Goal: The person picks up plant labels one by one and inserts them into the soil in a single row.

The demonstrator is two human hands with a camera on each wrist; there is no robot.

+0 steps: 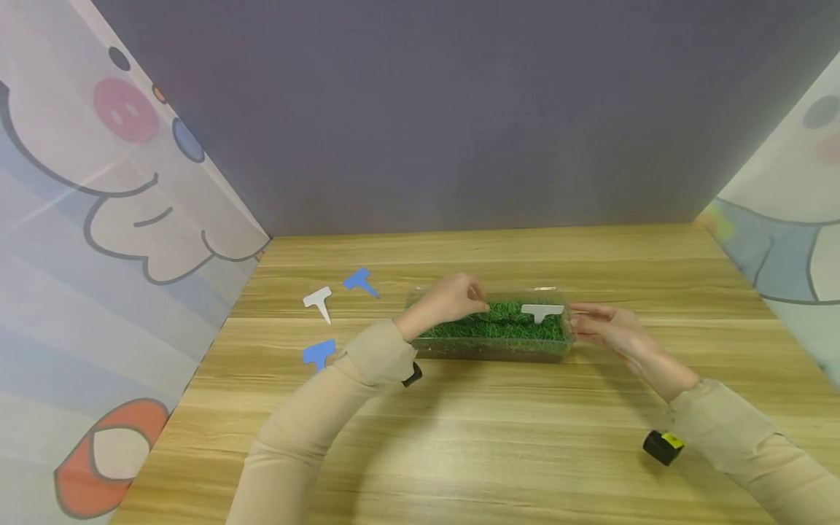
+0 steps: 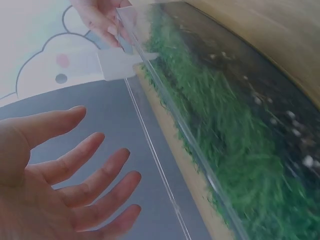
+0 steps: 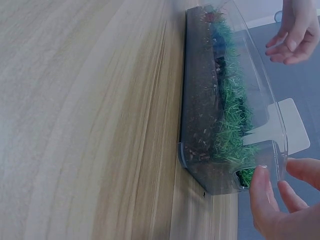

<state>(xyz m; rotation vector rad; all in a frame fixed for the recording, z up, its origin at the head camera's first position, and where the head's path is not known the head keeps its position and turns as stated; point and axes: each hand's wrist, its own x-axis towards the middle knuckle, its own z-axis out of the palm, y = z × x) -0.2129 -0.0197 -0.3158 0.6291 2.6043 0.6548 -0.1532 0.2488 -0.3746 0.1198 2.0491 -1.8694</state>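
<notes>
A clear plastic planter box (image 1: 492,351) holds dark soil and green artificial-looking grass (image 3: 232,100). A white T-shaped plant label (image 1: 542,310) stands in the grass near the box's right end. My left hand (image 1: 453,297) hovers above the left half of the box; in the left wrist view its fingers (image 2: 107,162) are spread, loosely bent and hold nothing. My right hand (image 1: 617,337) is at the box's right end. In the right wrist view its thumb (image 3: 262,195) and fingertips touch the clear end wall beside a notch, without curling round it.
Left of the box, a white T-shaped label (image 1: 318,301) and two blue ones, a farther one (image 1: 359,280) and a nearer one (image 1: 319,353), lie on the wooden table (image 1: 485,445). My left sleeve partly overlaps the nearer blue label's surroundings. A grey panel (image 1: 459,117) stands behind.
</notes>
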